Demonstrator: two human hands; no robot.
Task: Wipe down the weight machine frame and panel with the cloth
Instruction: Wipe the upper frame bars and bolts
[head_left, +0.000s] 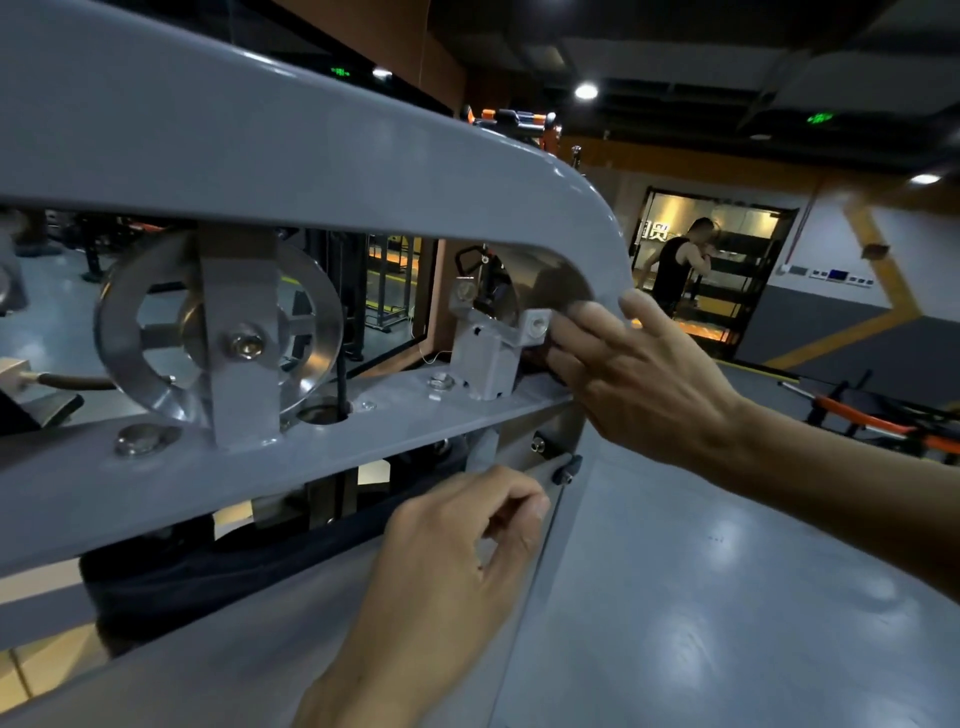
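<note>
The grey weight machine frame (270, 156) fills the left half, with a curved upper beam and a flat crossbar (249, 467). My right hand (634, 374) reaches into the frame's rounded corner with straight fingers beside a metal bracket (488, 353), and its thumb lies on the frame's outer edge. A small dark patch shows under those fingers; I cannot tell if it is the cloth. My left hand (457, 551) curls its fingers over the top edge of the pale panel (234, 660) below the crossbar. A dark, fabric-like shape (197, 566) lies behind the panel.
A silver pulley wheel (218, 327) with a cable sits inside the frame at left. Bolts stick up from the crossbar. Glossy grey floor (701, 571) spreads to the right. A person (680, 265) stands at a far doorway, and orange-black equipment (883, 421) lies at right.
</note>
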